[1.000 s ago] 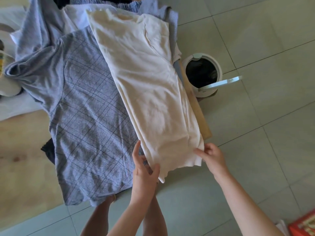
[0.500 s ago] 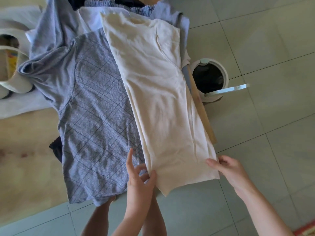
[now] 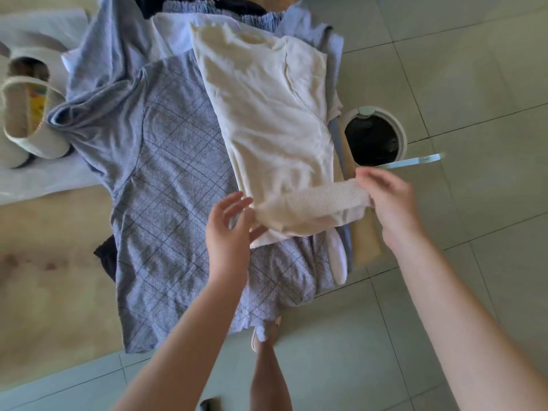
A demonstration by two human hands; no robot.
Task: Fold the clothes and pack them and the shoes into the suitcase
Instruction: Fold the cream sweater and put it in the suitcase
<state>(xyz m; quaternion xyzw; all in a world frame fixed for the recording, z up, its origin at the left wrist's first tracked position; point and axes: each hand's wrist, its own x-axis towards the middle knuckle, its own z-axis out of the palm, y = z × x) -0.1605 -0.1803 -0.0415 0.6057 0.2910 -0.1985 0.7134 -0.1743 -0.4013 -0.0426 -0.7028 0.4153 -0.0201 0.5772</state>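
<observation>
A cream shirt (image 3: 267, 114), folded into a long strip, lies on top of a blue-grey checked T-shirt (image 3: 166, 203) on the wooden table. Its lower hem is turned up and over toward the collar. My left hand (image 3: 228, 232) pinches the hem's left corner, thumb under the cloth. At the hem's right end, my right hand (image 3: 385, 197) pinches the ribbed edge. More clothes are piled under and behind both shirts. A pair of cream slip-on shoes (image 3: 26, 114) sits at the table's left.
A round white bin (image 3: 400, 134) with a black liner and its lid tipped open stands on the tiled floor right of the table (image 3: 44, 277). My leg and foot show below the table edge. No suitcase is in view.
Both hands have lifted the cream shirt's bottom hem off the table edge and carried it up over the shirt, uncovering the checked T-shirt's lower part.
</observation>
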